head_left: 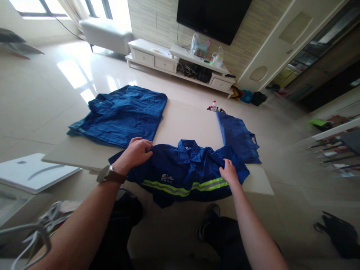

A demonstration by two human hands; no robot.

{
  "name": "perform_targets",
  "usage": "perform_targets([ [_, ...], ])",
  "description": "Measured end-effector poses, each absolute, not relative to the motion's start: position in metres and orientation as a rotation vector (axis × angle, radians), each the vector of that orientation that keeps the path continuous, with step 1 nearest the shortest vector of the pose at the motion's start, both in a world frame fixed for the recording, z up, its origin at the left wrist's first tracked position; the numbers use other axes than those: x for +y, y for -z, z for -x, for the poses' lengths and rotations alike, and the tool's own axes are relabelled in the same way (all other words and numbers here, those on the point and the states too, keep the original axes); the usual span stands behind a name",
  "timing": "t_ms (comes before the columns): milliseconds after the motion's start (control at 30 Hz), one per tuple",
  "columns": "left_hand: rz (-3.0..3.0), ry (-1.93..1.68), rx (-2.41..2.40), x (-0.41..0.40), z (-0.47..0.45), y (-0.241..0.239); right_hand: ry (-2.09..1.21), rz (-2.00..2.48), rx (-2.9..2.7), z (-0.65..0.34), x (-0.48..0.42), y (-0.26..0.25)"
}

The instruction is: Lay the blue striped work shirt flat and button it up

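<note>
A blue work jacket with a yellow-and-grey reflective stripe lies collar-up at the near edge of a low beige table, its hem hanging over the edge. My left hand, with a watch on the wrist, grips the jacket's left shoulder, fingers curled into the cloth. At the jacket's right side my right hand pinches the fabric. A second blue jacket lies spread at the table's far left. Folded blue cloth lies at the right.
A small bottle stands at the table's far edge. A white board lies on the left, with wire hangers below it. A white TV stand is against the far wall. A dark bag lies on the floor, right.
</note>
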State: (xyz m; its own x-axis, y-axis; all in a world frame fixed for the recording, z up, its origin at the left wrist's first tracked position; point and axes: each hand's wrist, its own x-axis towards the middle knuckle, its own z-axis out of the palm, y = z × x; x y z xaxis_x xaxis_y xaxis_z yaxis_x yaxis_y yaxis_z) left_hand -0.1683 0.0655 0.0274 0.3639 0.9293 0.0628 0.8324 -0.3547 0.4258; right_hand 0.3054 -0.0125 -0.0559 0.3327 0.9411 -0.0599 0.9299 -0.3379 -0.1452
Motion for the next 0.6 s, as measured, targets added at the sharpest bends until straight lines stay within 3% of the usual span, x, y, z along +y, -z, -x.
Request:
perform_targets([
  [400,-2.267,-0.329,1.616,0.064,0.168,-0.042,-0.319,2.506,-1.769,-0.314,-0.014,0.056],
  [600,-2.247,-0.298,1.551,0.066,0.172,-0.044,-0.189,2.185,-2.097,-0.324,0.037,0.028],
])
